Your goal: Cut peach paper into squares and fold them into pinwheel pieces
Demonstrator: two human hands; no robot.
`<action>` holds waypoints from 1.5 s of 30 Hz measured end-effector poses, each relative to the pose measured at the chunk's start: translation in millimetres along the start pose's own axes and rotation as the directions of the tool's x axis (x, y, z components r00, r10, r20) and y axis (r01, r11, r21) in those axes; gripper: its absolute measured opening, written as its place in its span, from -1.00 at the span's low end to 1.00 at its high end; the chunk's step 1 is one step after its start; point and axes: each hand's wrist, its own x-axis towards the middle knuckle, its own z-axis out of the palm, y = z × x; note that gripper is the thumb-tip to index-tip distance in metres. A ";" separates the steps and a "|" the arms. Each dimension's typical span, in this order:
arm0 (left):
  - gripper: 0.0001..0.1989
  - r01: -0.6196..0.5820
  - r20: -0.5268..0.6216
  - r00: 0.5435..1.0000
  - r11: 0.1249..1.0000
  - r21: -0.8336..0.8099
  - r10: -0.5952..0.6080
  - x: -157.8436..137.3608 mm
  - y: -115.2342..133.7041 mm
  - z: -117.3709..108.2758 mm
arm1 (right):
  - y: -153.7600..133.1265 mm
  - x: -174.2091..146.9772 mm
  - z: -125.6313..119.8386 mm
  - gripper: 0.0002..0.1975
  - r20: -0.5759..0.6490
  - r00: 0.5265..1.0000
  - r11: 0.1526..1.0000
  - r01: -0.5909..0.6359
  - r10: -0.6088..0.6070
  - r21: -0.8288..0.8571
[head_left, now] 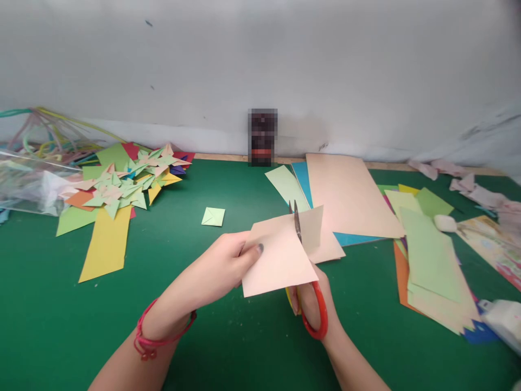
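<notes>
Between thumb and fingers, my left hand [230, 260] pinches a pale pink sheet of paper [277, 258] in front of me. My right hand [319, 298] grips a pair of scissors [320, 315] with red and yellow handles. Their dark blades stand around the sheet, whose right part is bent up along the cut. How far the cut runs is partly hidden by the paper. A small folded light green paper square [213, 216] lies on the green table beyond my left hand.
At left, folded paper stars [118, 187] lie on coloured sheets beside a clear plastic bag [36, 179]. Large pink paper [350, 190] lies over blue sheets at the back. Paper strips [431, 260] are stacked at right, near a white eraser-like block [445, 223]. A wall [203, 65] bounds the table.
</notes>
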 end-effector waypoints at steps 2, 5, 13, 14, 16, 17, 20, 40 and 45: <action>-0.74 0.003 0.000 1.000 1.000 -0.004 -0.003 -0.5 0.1 0.1 | -1.9 0.1 0.6 -0.67 -0.018 1.000 1.000 -0.010 0.009 -0.018; -0.75 0.007 -0.002 1.000 1.000 -0.012 -0.007 -1.1 0.0 0.3 | -6.2 -0.2 1.3 -0.72 -0.037 0.999 0.999 -0.015 0.014 -0.032; -0.78 0.011 0.022 1.000 1.000 0.002 -0.011 0.6 -3.7 0.3 | -13.0 -1.5 2.1 -0.75 -0.068 0.997 0.999 -0.029 0.027 -0.040; -0.78 0.015 0.016 1.000 1.000 0.005 -0.015 0.7 -4.3 0.2 | -13.5 -1.6 2.3 -0.75 -0.073 0.997 0.999 -0.033 0.031 -0.036; -0.78 0.027 0.010 1.000 1.000 0.008 -0.027 0.3 -5.3 -0.1 | -14.1 -1.6 2.2 -0.75 -0.075 0.996 0.999 -0.040 0.038 -0.027; -0.78 0.030 0.011 0.999 1.000 0.008 -0.030 0.0 -5.6 -0.2 | -14.1 -1.4 1.9 -0.74 -0.073 0.996 0.999 -0.043 0.041 -0.022; -0.78 0.025 0.016 1.000 1.000 0.008 -0.025 -0.9 -5.9 -0.5 | -13.1 -0.6 0.4 -0.73 -0.059 0.997 0.999 -0.051 0.051 -0.012; -0.79 -0.006 -0.335 0.939 0.975 0.223 0.082 28.2 -17.5 -6.6 | 1.1 36.4 -54.7 -0.44 -0.420 0.886 0.696 -0.175 -0.197 -0.696; -0.78 -0.008 -0.304 0.949 0.975 0.224 0.078 31.3 -19.3 -5.8 | 8.4 43.2 -67.5 -0.45 -0.382 0.865 0.634 -0.100 -0.326 -0.767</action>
